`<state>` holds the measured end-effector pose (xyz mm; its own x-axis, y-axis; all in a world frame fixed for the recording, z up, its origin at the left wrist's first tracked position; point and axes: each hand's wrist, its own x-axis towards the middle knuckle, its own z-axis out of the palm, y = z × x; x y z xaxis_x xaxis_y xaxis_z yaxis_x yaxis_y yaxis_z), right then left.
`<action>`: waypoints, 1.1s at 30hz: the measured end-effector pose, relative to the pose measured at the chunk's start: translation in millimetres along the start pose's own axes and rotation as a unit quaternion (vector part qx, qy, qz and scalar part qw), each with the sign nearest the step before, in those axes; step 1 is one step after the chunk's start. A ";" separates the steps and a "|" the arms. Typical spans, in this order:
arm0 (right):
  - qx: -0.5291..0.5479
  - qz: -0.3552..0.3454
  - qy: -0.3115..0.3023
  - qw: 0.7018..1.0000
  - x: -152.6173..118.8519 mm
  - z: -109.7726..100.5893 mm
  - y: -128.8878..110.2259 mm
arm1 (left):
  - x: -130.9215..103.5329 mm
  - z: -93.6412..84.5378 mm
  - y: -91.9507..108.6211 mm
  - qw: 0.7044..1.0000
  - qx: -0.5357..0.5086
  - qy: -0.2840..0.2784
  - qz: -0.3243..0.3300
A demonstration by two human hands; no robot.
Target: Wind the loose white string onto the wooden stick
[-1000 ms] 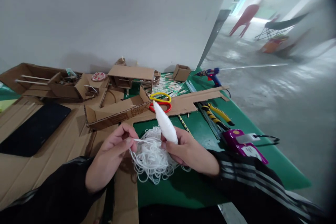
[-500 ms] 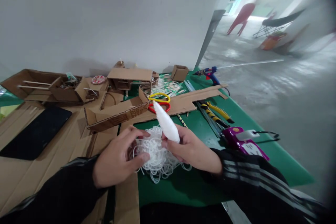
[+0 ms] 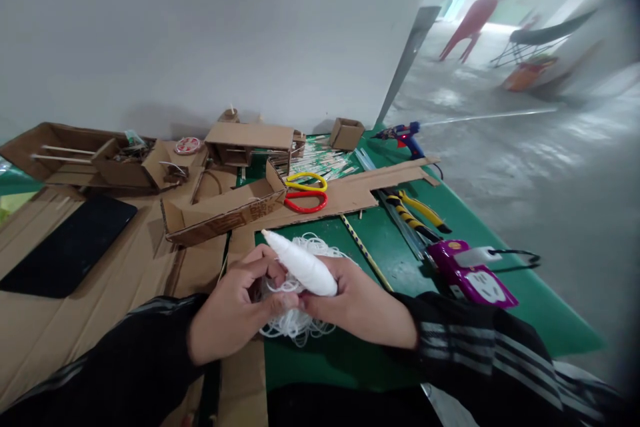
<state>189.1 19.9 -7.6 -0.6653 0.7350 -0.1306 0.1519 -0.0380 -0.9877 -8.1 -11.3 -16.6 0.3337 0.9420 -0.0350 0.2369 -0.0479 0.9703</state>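
My right hand [image 3: 363, 300] grips a white spindle-shaped roll of wound string [image 3: 304, 265], its pointed tip tilted up to the left. Under both hands lies a loose tangled heap of white string [image 3: 295, 330] on the green tabletop. My left hand [image 3: 239, 307] is curled at the heap's left side, thumb and fingers closed on strands of it, with its thumb tip close to my right thumb. The heap's middle is hidden behind the hands and the roll. Just beyond them rest scissors [image 3: 306, 201] with a yellow and a red handle loop.
A cardboard tray [image 3: 225, 213] and cardboard boxes [image 3: 250, 135] stand toward the wall. A black tablet-like slab [image 3: 70, 247] lies left. On the right are yellow-black pliers [image 3: 423, 212], a purple power strip [image 3: 470, 273], a blue glue gun [image 3: 403, 139] and a dotted stick [image 3: 367, 253].
The roll has swung lower and leftward in my right hand, uncovering the scissors. My left hand has moved right, closing on the string beside my right thumb.
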 end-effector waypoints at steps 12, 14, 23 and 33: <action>0.041 0.019 -0.027 0.999 1.0 -11.5 -1.7 | 0.4 -6.8 -12.6 0.949 -0.295 -0.083 -0.077; 0.055 0.023 -0.030 0.998 1.5 -8.7 -1.9 | 1.5 -3.1 -10.6 0.961 -0.259 -0.051 -0.083; 0.042 0.026 -0.016 0.999 2.5 -2.5 4.4 | 2.3 3.7 -7.5 0.980 -0.176 -0.040 -0.082; 0.104 0.055 0.047 0.992 1.7 -11.9 1.8 | 0.5 -19.0 13.5 0.965 0.252 -0.060 -0.035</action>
<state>197.0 29.1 -8.6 -0.5801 0.7783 -0.2402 0.0596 -0.2536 -0.9655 -22.1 -5.1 1.1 0.3967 0.9050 -0.1537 0.6667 -0.1690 0.7259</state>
